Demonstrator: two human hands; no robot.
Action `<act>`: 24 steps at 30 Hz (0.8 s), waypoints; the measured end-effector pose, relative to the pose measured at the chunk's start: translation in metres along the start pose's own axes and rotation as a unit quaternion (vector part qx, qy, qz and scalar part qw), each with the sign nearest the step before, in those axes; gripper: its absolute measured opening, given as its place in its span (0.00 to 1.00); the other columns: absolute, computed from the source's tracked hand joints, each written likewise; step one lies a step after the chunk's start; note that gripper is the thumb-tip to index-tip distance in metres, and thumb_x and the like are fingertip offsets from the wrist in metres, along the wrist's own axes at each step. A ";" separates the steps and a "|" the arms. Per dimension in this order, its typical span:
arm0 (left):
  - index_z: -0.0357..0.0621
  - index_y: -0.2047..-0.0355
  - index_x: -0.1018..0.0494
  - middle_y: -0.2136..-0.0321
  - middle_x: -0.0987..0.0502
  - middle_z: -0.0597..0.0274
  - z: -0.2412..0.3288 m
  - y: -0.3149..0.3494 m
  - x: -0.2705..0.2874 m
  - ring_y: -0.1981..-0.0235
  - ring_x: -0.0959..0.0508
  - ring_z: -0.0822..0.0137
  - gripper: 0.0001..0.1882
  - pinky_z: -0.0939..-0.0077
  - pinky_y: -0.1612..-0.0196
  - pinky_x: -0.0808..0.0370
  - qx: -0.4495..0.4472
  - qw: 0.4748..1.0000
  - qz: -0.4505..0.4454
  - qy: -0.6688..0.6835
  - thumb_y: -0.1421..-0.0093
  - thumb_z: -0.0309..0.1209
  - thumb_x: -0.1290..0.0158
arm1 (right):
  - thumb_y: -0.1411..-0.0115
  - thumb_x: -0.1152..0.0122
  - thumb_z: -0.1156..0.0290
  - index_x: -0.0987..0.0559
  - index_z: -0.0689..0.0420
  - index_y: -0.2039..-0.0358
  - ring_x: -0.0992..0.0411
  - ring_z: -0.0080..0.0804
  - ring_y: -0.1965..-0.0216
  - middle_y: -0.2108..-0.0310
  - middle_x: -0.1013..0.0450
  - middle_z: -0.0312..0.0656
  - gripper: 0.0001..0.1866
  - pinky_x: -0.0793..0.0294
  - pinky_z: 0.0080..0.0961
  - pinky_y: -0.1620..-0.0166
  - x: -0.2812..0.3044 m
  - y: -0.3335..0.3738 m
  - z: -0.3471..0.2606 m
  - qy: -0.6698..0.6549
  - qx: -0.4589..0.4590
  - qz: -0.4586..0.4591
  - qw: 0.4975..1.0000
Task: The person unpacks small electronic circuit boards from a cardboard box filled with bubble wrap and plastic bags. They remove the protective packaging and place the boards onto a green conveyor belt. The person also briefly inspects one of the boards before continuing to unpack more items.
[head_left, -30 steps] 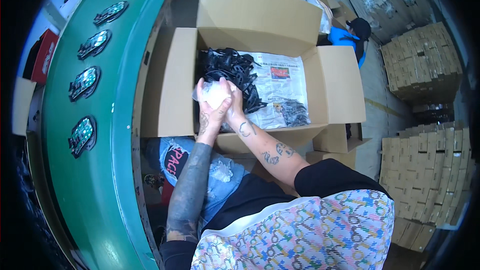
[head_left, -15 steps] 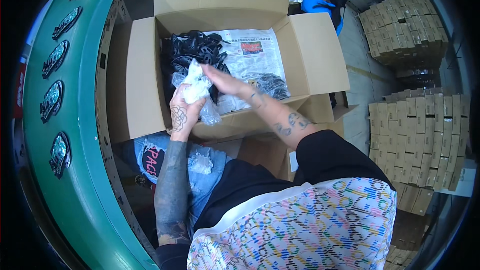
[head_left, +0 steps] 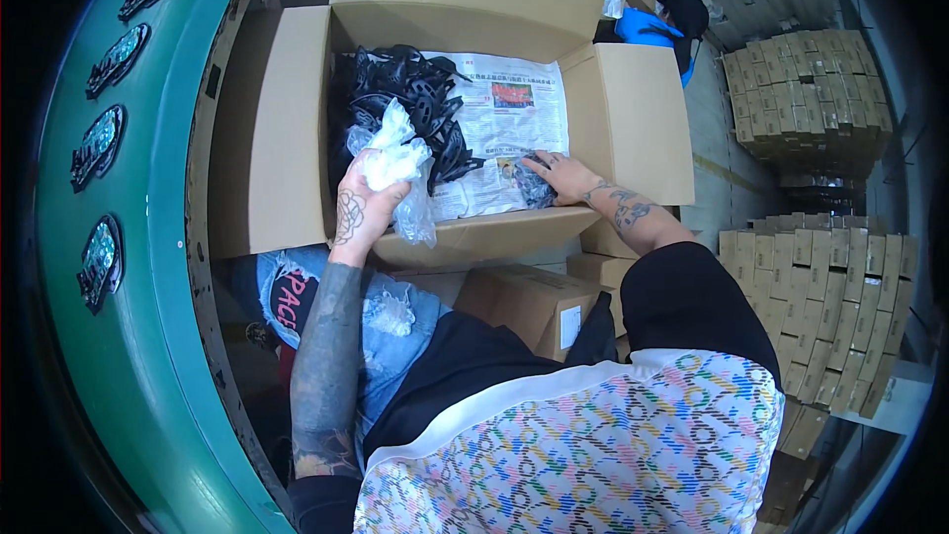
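Note:
Crumpled white and clear plastic bags point(head_left: 393, 160) are bunched in my left hand point(head_left: 368, 210), which is closed round them over the near left part of a large open cardboard box point(head_left: 465, 235). Beneath and beyond them lies a tangled heap of black strap-like pieces point(head_left: 415, 89). Over at the box's near right corner, my right hand point(head_left: 567, 180) has its fingers curled over a small dark bundle in clear plastic point(head_left: 537, 188); the fingertips are partly hidden. Printed newspaper point(head_left: 514, 109) lines the bottom under the bundle.
To the left runs a green conveyor belt point(head_left: 148, 336) carrying dark, shiny shoe-upper-like pieces point(head_left: 102, 262) in a row. Box flaps point(head_left: 645, 124) stand out around the opening. Smaller cartons point(head_left: 529, 307) sit below. Stacked cartons point(head_left: 816, 307) and a person in blue point(head_left: 647, 30) are to the right.
My right hand has moved from beside the white plastic, rightward to the dark bundle, and closed on it. My left hand still grips the plastic bags. The view has shifted slightly.

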State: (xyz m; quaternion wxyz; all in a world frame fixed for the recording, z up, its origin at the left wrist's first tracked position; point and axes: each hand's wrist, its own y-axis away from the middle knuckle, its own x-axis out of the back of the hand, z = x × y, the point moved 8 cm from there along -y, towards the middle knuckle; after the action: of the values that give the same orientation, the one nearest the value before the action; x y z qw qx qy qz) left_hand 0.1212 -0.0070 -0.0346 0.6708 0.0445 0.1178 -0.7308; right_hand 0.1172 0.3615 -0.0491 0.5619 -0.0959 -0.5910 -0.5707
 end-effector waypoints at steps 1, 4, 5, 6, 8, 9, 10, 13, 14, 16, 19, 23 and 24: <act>0.37 0.57 0.29 0.63 0.23 0.59 0.004 0.002 0.000 0.60 0.23 0.69 0.22 0.74 0.55 0.28 0.002 1.000 0.003 -0.016 0.56 0.23 0.41 | 0.62 0.27 0.63 0.53 0.47 0.34 0.38 0.51 0.44 0.40 0.44 0.53 0.58 0.32 0.39 0.46 -0.001 0.002 0.000 -0.006 -0.006 0.006 1.000; 0.37 0.56 0.30 0.63 0.23 0.59 0.002 0.002 0.000 0.60 0.23 0.69 0.23 0.74 0.55 0.28 0.009 1.000 -0.002 0.004 0.55 0.23 0.41 | 0.61 0.28 0.63 0.47 0.52 0.37 0.36 0.51 0.46 0.42 0.43 0.52 0.52 0.30 0.40 0.48 -0.003 -0.001 0.006 -0.013 -0.011 0.041 0.999; 0.36 0.55 0.30 0.62 0.23 0.59 -0.001 0.001 -0.001 0.60 0.23 0.69 0.24 0.75 0.55 0.28 0.013 1.000 -0.006 0.021 0.55 0.23 0.41 | 0.61 0.29 0.63 0.45 0.54 0.38 0.36 0.51 0.46 0.42 0.42 0.52 0.50 0.30 0.40 0.48 -0.004 -0.001 0.008 -0.014 -0.010 0.056 0.998; 0.36 0.55 0.30 0.62 0.23 0.59 0.000 0.002 0.000 0.59 0.23 0.69 0.24 0.75 0.54 0.28 0.017 1.000 -0.005 0.006 0.55 0.23 0.41 | 0.60 0.29 0.63 0.43 0.55 0.40 0.36 0.51 0.47 0.43 0.42 0.52 0.48 0.30 0.40 0.48 0.000 -0.002 0.009 -0.033 -0.025 0.057 0.998; 0.36 0.54 0.30 0.62 0.23 0.59 0.002 0.003 0.003 0.59 0.24 0.69 0.25 0.75 0.54 0.28 0.027 0.999 -0.004 -0.024 0.55 0.22 0.41 | 0.60 0.30 0.63 0.40 0.57 0.42 0.36 0.51 0.47 0.45 0.40 0.51 0.44 0.30 0.40 0.48 0.009 -0.001 0.010 -0.071 -0.053 0.058 0.994; 0.36 0.55 0.30 0.62 0.23 0.59 0.007 0.003 0.001 0.59 0.24 0.69 0.24 0.75 0.54 0.28 0.023 0.999 -0.004 -0.023 0.55 0.22 0.41 | 0.60 0.30 0.63 0.40 0.57 0.43 0.36 0.51 0.47 0.45 0.40 0.51 0.44 0.30 0.40 0.48 0.016 0.001 0.014 -0.088 -0.062 0.098 0.989; 0.36 0.55 0.30 0.61 0.23 0.60 0.011 0.005 -0.001 0.59 0.24 0.69 0.24 0.75 0.53 0.28 0.018 1.000 -0.004 -0.022 0.55 0.22 0.41 | 0.60 0.30 0.63 0.40 0.57 0.43 0.36 0.51 0.47 0.45 0.39 0.51 0.44 0.30 0.41 0.48 0.023 0.003 0.019 -0.105 -0.071 0.139 0.982; 0.37 0.56 0.29 0.61 0.23 0.60 0.017 0.006 -0.002 0.58 0.24 0.69 0.22 0.75 0.53 0.29 0.005 1.000 -0.010 -0.025 0.55 0.22 0.42 | 0.60 0.30 0.63 0.40 0.56 0.43 0.37 0.51 0.46 0.45 0.40 0.50 0.43 0.30 0.41 0.48 0.063 -0.006 0.013 -0.130 -0.081 0.230 0.961; 0.37 0.56 0.29 0.61 0.23 0.60 0.011 0.006 0.003 0.58 0.24 0.69 0.22 0.75 0.53 0.29 0.004 1.000 -0.011 -0.021 0.55 0.22 0.42 | 0.60 0.30 0.63 0.40 0.56 0.44 0.37 0.52 0.45 0.45 0.40 0.50 0.43 0.30 0.41 0.48 0.079 -0.016 0.004 -0.134 -0.081 0.255 0.954; 0.37 0.56 0.29 0.61 0.23 0.60 0.009 0.005 0.006 0.59 0.24 0.69 0.22 0.75 0.53 0.29 -0.006 0.999 -0.012 -0.037 0.55 0.22 0.43 | 0.61 0.30 0.63 0.41 0.55 0.41 0.41 0.53 0.42 0.42 0.42 0.52 0.45 0.34 0.42 0.44 0.100 -0.038 -0.007 -0.118 -0.066 0.263 0.955; 0.37 0.55 0.29 0.61 0.23 0.60 0.009 0.006 -0.003 0.58 0.24 0.69 0.23 0.74 0.53 0.29 0.005 1.000 -0.022 0.004 0.55 0.22 0.42 | 0.62 0.29 0.63 0.44 0.53 0.38 0.47 0.54 0.38 0.39 0.45 0.55 0.50 0.41 0.42 0.39 0.092 -0.073 -0.018 -0.043 -0.037 0.268 0.962; 0.37 0.54 0.30 0.60 0.24 0.60 0.017 0.008 -0.003 0.58 0.25 0.70 0.24 0.75 0.53 0.29 0.008 0.999 -0.014 -0.034 0.55 0.21 0.42 | 0.60 0.30 0.59 0.47 0.54 0.36 0.53 0.56 0.35 0.37 0.49 0.57 0.52 0.49 0.41 0.35 0.085 -0.093 -0.031 -0.052 -0.026 0.212 0.976; 0.37 0.55 0.30 0.60 0.24 0.60 0.014 0.010 0.003 0.58 0.25 0.70 0.23 0.75 0.53 0.29 0.018 0.999 -0.012 -0.031 0.54 0.21 0.41 | 0.60 0.31 0.57 0.47 0.55 0.36 0.54 0.56 0.34 0.37 0.50 0.58 0.52 0.50 0.40 0.35 0.089 -0.096 -0.033 -0.113 -0.009 0.220 0.969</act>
State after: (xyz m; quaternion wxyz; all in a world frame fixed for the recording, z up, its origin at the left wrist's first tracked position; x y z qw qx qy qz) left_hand 0.1317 -0.0142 -0.0225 0.6643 0.0327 0.0843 -0.7420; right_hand 0.0315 0.2570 -0.0443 0.6026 -0.2925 -0.6100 -0.4234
